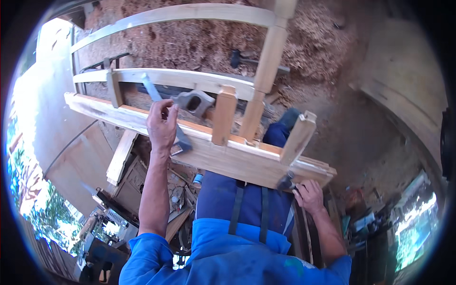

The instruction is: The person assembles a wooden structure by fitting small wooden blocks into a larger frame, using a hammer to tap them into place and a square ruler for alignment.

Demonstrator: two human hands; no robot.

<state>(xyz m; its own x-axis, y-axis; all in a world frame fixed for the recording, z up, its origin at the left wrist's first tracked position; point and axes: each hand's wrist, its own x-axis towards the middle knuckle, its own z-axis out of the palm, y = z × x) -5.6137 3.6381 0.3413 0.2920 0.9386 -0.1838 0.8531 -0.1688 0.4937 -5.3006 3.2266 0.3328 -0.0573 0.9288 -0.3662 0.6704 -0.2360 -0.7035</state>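
While the right hand (309, 194) is pinching a dark clamp knob (286, 182), the left hand's (161, 127) curled fingers are gripping a grey tool (167, 118) whose long axis is running eleven to five across the wooden frame (237, 159).

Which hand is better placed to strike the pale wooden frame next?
Probably left: the left hand grips the grey metal hammer over the pale wooden frame; the right hand only steadies its lower corner.

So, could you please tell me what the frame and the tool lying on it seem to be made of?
The frame looks like bare, unfinished wood: pale, with visible grain and no paint or varnish. The tool resting on it appears to be dull grey metal, perhaps cast, with a matte surface; the left hand grips its handle.
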